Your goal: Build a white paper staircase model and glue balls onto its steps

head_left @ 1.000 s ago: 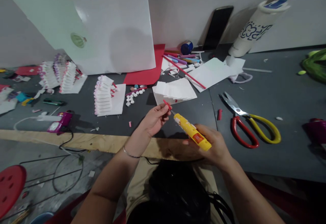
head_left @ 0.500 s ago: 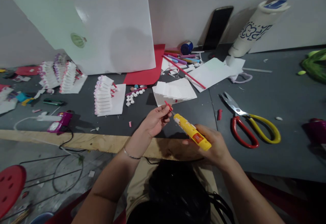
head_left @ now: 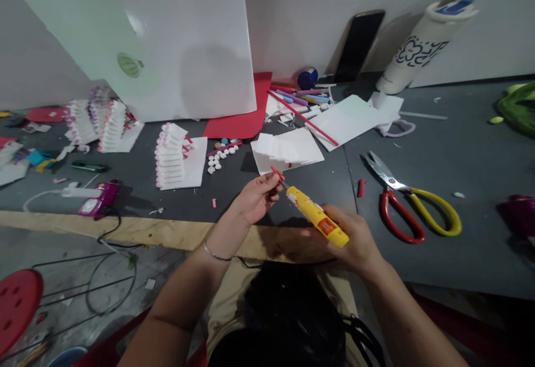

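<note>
My left hand (head_left: 259, 195) pinches a small red stick (head_left: 275, 172) between thumb and fingers, just in front of a white card with folded white strips (head_left: 307, 147). My right hand (head_left: 353, 239) is wrapped round a yellow glue gun (head_left: 314, 214). The gun's thin metal tip points up and left and meets, or nearly meets, the red stick at my left fingertips; the exact contact is too small to tell. White round pieces (head_left: 215, 162) lie to the left of the card, beside another card with a fan of pink-tipped white strips (head_left: 169, 158).
Large scissors (head_left: 390, 180) with red and yellow handles lie at the right, near a short red piece (head_left: 361, 188). Behind stand a phone (head_left: 358, 47) and a white tumbler (head_left: 422, 49). A purple plug block (head_left: 100, 199) with cables sits at the left edge.
</note>
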A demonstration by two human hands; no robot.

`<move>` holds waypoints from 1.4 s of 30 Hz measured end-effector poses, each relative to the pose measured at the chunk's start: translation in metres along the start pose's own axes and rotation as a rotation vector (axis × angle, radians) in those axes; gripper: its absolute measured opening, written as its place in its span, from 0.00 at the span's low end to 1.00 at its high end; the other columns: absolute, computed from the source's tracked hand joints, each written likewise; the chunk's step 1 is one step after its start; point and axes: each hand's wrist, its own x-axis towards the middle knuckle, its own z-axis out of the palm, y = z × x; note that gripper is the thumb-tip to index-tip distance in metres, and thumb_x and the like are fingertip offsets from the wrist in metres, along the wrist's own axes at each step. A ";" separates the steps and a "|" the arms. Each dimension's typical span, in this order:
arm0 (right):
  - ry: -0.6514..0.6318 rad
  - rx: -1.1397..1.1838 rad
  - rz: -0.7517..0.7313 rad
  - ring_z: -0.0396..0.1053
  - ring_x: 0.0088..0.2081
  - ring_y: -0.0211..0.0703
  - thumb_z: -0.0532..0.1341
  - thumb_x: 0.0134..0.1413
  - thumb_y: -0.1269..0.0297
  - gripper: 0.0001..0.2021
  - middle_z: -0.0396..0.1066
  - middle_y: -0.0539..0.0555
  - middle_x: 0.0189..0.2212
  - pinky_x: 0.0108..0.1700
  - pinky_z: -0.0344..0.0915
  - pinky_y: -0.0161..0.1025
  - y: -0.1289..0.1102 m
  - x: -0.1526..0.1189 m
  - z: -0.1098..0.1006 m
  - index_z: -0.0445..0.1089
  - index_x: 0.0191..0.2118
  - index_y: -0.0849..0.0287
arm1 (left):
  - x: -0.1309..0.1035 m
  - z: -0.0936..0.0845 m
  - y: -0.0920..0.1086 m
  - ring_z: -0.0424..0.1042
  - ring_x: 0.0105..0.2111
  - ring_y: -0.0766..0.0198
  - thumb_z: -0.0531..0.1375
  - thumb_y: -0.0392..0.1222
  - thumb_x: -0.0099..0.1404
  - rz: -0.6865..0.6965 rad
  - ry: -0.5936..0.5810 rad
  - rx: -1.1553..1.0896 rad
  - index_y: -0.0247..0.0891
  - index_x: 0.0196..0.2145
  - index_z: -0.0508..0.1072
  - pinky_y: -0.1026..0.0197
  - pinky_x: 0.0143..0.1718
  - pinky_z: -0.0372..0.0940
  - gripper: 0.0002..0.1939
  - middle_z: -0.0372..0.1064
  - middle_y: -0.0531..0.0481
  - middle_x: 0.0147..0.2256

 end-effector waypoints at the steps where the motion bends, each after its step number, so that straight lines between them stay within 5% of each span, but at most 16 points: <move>1: 0.001 -0.003 -0.001 0.61 0.18 0.36 0.59 0.56 0.44 0.20 0.65 0.48 0.16 0.22 0.56 0.33 0.000 0.000 0.000 0.64 0.24 0.55 | 0.000 0.000 0.000 0.64 0.24 0.76 0.73 0.40 0.50 0.000 -0.006 0.000 0.35 0.28 0.77 0.72 0.21 0.56 0.11 0.69 0.54 0.27; 32: 0.017 -0.015 -0.052 0.58 0.18 0.35 0.60 0.58 0.49 0.18 0.61 0.46 0.16 0.21 0.54 0.33 0.000 -0.007 -0.004 0.62 0.24 0.55 | 0.005 -0.005 0.004 0.63 0.25 0.73 0.73 0.40 0.47 0.096 0.021 0.085 0.35 0.26 0.75 0.68 0.24 0.52 0.12 0.67 0.54 0.25; 37: 0.064 -0.176 -0.059 0.62 0.20 0.37 0.60 0.58 0.45 0.18 0.64 0.48 0.21 0.23 0.57 0.34 0.014 -0.007 -0.009 0.62 0.29 0.55 | 0.014 -0.010 0.005 0.63 0.26 0.71 0.72 0.41 0.46 0.286 0.137 0.329 0.36 0.25 0.75 0.67 0.27 0.54 0.12 0.68 0.54 0.25; 42: 0.175 -0.461 0.093 0.71 0.31 0.51 0.55 0.54 0.33 0.28 0.70 0.58 0.30 0.28 0.61 0.40 0.041 -0.003 -0.010 0.65 0.38 0.57 | 0.019 -0.018 0.008 0.65 0.27 0.67 0.69 0.39 0.51 0.529 0.246 0.683 0.38 0.26 0.76 0.62 0.34 0.59 0.06 0.71 0.54 0.26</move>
